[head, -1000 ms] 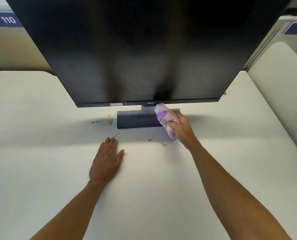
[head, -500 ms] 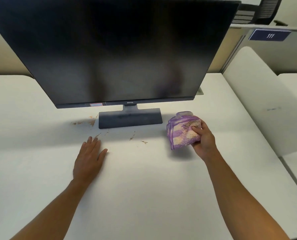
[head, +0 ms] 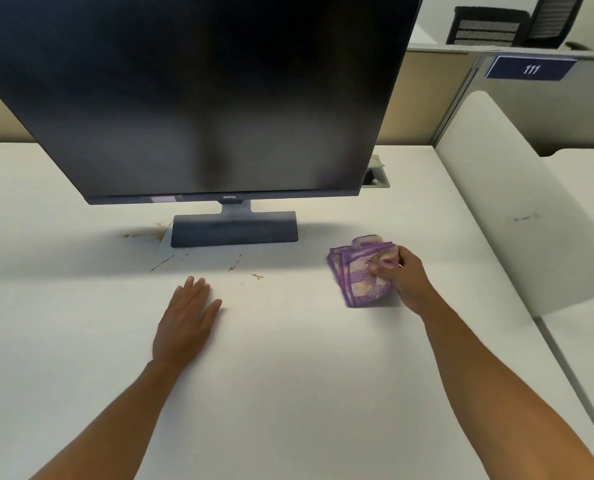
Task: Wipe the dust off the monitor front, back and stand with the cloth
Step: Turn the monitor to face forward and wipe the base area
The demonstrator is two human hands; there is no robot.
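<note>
**Holding the cloth beside the stand — how to go on well**

Gripping the folded purple-and-cream terry cloth point(head: 363, 271), the right hand point(head: 404, 280) has its fingers curled round the bundle, low over the white desk point(head: 288, 393) and toward its right edge. The cloth is to the right of the dark grey rectangular stand base point(head: 234, 228) and apart from it. The left hand point(head: 184, 322) lies flat on the desk with straight fingers, holding nothing, in front of the base.

The large black flat monitor point(head: 198, 95) stands near the far edge of the desk, its screen dark. The base looks pale and hazy on top, so I judge dust is still there, though I cannot be sure.

To do this step well, I would suggest:

- bring a flat, clean face of the cloth onto the base and draw it in one direction, edge to edge, not in circles;
- go also round the short grey neck point(head: 234, 206) under the screen;
- move the free hand up to steady the lower bezel — the screen may rock under pressure;
- press lightly on the screen itself.

Brown crumbs and stains point(head: 146, 233) lie on the desk by the left corner of the base; better to keep the cloth off them, or they could smear onto the monitor.
</note>
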